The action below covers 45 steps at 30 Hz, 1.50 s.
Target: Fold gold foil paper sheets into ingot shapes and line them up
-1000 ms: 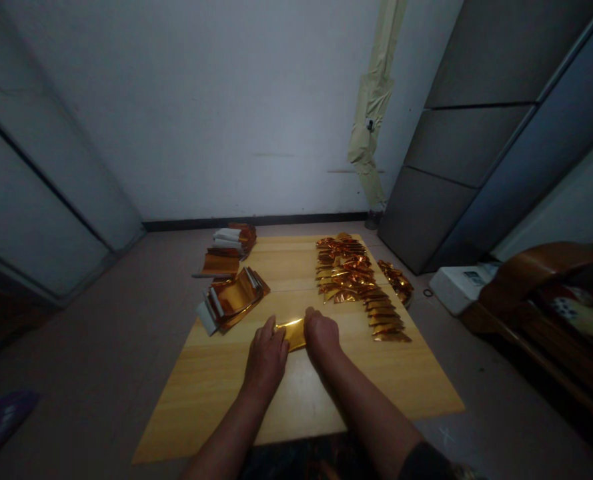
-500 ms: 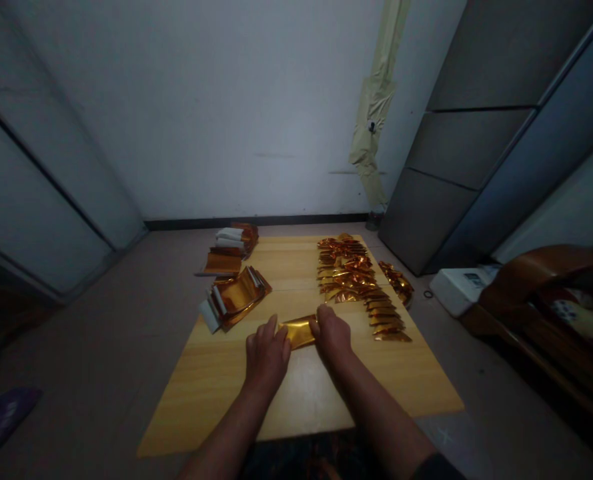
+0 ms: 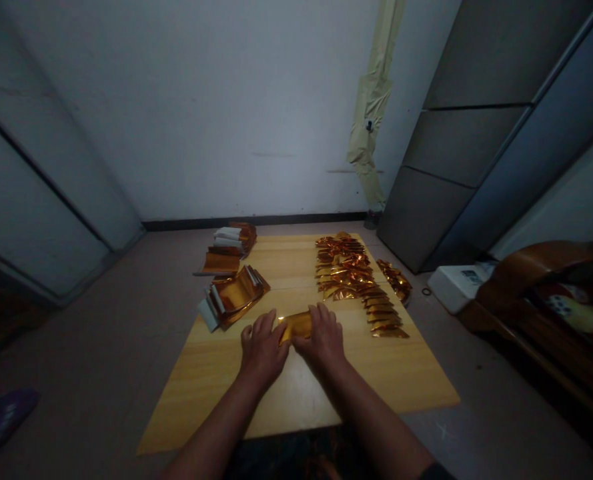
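A shiny gold foil paper (image 3: 297, 325) is held between both hands, just above or on the wooden board. My left hand (image 3: 265, 345) grips its left end, thumb against the near edge. My right hand (image 3: 323, 337) has its fingers over the right end and its thumb at the near edge, close to the left thumb. To the left lie curled gold foil sheets with grey-white backs (image 3: 236, 293). On the right, folded gold foil pieces (image 3: 343, 267) stand in overlapping rows, with a shorter row (image 3: 382, 313) nearer me.
The wooden board (image 3: 376, 387) lies low before a white wall. Another stack of foil sheets (image 3: 226, 250) sits at its far left edge. More folded foil (image 3: 395, 280) lies past the right edge, near a white box (image 3: 456, 287), a grey cabinet (image 3: 446, 140) and wooden furniture (image 3: 526, 293).
My right thumb has moved left along the near edge toward my left thumb, and the right fingers now lie over the foil's right end. The view has shifted slightly.
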Motion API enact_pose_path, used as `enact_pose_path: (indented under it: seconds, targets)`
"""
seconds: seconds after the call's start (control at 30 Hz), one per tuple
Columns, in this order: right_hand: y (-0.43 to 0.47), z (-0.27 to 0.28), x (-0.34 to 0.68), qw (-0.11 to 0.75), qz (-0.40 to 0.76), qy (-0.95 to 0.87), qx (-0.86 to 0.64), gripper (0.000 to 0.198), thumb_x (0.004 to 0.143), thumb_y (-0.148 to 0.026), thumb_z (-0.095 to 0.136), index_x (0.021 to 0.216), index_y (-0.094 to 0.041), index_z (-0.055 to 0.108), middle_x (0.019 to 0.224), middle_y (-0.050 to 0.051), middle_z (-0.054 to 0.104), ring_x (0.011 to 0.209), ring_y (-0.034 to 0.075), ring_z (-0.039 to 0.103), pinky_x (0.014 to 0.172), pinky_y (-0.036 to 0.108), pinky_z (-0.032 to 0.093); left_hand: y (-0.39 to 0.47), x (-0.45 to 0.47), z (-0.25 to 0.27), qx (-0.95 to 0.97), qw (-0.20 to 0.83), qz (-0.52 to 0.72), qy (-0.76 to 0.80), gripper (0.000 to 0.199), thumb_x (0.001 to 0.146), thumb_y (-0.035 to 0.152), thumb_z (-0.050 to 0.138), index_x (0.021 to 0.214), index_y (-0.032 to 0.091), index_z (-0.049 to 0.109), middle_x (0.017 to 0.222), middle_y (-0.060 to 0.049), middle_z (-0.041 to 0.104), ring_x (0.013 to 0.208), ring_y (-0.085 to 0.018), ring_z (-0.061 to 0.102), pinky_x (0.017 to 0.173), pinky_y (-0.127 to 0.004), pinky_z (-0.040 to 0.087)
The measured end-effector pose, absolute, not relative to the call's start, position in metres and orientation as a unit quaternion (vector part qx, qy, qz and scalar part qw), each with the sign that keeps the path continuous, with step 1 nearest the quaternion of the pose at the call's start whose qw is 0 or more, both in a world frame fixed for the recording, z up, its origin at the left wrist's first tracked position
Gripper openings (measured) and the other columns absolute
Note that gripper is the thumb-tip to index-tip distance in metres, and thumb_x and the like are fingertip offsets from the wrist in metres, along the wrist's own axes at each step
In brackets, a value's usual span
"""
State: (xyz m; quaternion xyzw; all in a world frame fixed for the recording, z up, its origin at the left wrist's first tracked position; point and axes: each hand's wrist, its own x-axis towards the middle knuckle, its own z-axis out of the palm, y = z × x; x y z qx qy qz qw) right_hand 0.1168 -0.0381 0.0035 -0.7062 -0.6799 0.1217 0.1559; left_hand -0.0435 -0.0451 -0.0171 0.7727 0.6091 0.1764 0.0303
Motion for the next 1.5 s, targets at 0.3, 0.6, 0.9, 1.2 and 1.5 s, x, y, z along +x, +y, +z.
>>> enact_pose_path:
  seconds: [0.3, 0.6, 0.9, 1.2, 1.5]
  targets:
    - [-0.032, 0.003, 0.112, 0.149, 0.127, -0.657, -0.728, 0.075, 0.072, -0.045, 0.064, 0.14, -0.02, 0.045, 0.153, 0.014, 0.035, 0.127, 0.032, 0.04, 0.096, 0.044, 0.037, -0.023, -0.05, -0.019, 0.781, 0.054, 0.176, 0.597, 0.04, 0.082, 0.034, 0.061, 0.122, 0.03, 0.065, 0.144, -0.012, 0.05, 0.134, -0.032, 0.041, 0.107, -0.055, 0.029]
    - [-0.033, 0.006, 0.121, 0.171, 0.143, -0.643, -0.733, 0.067, 0.075, -0.032, 0.058, 0.139, -0.017, 0.047, 0.15, 0.013, 0.039, 0.125, 0.029, 0.044, 0.099, 0.039, 0.038, -0.022, -0.051, -0.018, 0.771, 0.064, 0.168, 0.611, 0.042, 0.082, 0.036, 0.061, 0.123, 0.033, 0.065, 0.146, -0.009, 0.049, 0.134, -0.031, 0.042, 0.109, -0.052, 0.029]
    - [-0.029, -0.009, 0.136, 0.244, 0.18, -0.641, -0.705, 0.07, 0.069, -0.014, 0.053, 0.139, -0.013, 0.045, 0.146, 0.012, 0.043, 0.129, 0.025, 0.042, 0.107, 0.033, 0.034, -0.019, -0.057, -0.017, 0.776, 0.086, 0.157, 0.606, 0.043, 0.083, 0.036, 0.06, 0.126, 0.036, 0.063, 0.148, -0.007, 0.048, 0.135, -0.031, 0.041, 0.109, -0.052, 0.029]
    - [-0.027, -0.013, 0.146, 0.295, 0.221, -0.632, -0.682, 0.071, 0.064, -0.008, 0.049, 0.135, -0.013, 0.05, 0.14, 0.011, 0.049, 0.13, 0.021, 0.043, 0.111, 0.031, 0.033, -0.019, -0.058, -0.014, 0.776, 0.11, 0.129, 0.607, 0.046, 0.085, 0.033, 0.054, 0.131, 0.035, 0.059, 0.152, -0.007, 0.042, 0.14, -0.03, 0.035, 0.111, -0.052, 0.026]
    - [-0.024, -0.034, 0.155, 0.355, 0.242, -0.634, -0.643, 0.079, 0.055, -0.002, 0.045, 0.132, -0.017, 0.054, 0.137, 0.01, 0.052, 0.13, 0.025, 0.044, 0.114, 0.04, 0.032, -0.018, -0.057, -0.008, 0.774, 0.13, 0.092, 0.613, 0.054, 0.082, 0.024, 0.048, 0.134, 0.034, 0.056, 0.154, -0.006, 0.038, 0.142, -0.028, 0.032, 0.113, -0.049, 0.023]
